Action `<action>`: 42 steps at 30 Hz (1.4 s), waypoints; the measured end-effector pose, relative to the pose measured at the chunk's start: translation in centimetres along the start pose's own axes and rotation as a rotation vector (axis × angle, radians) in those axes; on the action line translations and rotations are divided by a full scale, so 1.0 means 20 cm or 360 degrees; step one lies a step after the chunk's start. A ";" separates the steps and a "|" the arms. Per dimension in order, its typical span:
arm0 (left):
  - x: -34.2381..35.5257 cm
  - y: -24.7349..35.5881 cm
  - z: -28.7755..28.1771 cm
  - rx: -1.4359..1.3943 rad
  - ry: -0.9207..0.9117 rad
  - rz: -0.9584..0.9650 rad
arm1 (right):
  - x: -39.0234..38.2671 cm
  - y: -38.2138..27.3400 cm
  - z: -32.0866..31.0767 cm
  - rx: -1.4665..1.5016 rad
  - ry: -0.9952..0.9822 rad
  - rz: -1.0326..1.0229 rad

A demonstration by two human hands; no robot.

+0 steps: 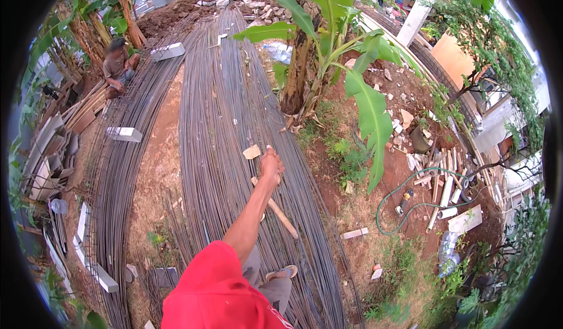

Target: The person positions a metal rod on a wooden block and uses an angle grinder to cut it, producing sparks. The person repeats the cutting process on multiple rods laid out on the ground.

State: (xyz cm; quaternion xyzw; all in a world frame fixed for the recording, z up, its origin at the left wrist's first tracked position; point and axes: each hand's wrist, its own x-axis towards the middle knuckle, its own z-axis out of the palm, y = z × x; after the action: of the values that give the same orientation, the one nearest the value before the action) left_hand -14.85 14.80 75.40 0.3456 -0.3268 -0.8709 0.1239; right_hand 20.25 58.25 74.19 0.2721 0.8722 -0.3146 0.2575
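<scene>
My left hand point(272, 166) reaches forward over a wide bed of long thin steel bars point(220, 106), its arm bare below a red sleeve point(214, 282). The fingers are curled in, with one digit pointing up. Whatever they may hold is hidden. Just left of the hand lies a pale flat chunk point(251, 152). A wooden handle point(282, 217) rests on the bars and passes under my forearm. My sandalled foot point(282, 273) stands on the bars. My right hand is out of view.
Another person point(119, 68) squats at the far left beside a second bundle of bars point(126, 165). White blocks point(124, 134) sit on that bundle. A banana plant point(302, 65) rises ahead to the right. Further right lie a green hose point(382, 212), a power tool point(403, 203) and white pipes point(447, 191).
</scene>
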 end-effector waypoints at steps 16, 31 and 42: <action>2.00 0.79 -0.13 0.0987 0.0169 0.0157 | 0.41 -1.09 0.53 -0.0557 0.0102 -0.0625; 0.26 -1.02 -1.04 -0.0367 -0.0383 -0.1533 | 2.31 -2.43 2.22 -0.0450 -0.0347 -0.0833; 0.53 -0.86 -0.43 0.2655 -0.2114 0.0241 | 2.39 -2.89 2.14 -0.0142 -0.0401 -0.0814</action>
State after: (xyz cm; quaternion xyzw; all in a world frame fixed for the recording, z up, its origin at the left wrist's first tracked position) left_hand -16.54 18.89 53.81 -0.2437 -0.8419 -0.3760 -0.3006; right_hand -39.09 5.97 39.56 -0.0095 0.8867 -0.3618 0.2878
